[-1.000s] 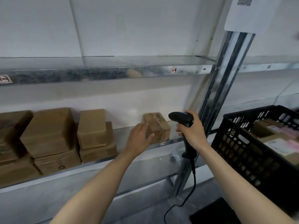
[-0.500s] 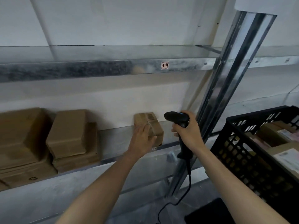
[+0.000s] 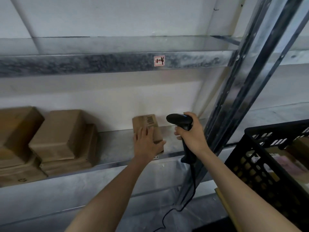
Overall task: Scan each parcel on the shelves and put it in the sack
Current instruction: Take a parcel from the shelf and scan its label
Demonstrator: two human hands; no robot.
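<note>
Parcel on shelf, stacked boxes left of it, scanner and crate right.

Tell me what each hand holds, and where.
Right hand grips the scanner by its handle. Left hand rests on the parcel's near end, not clasping it.

Flat left hand, curled right hand
</note>
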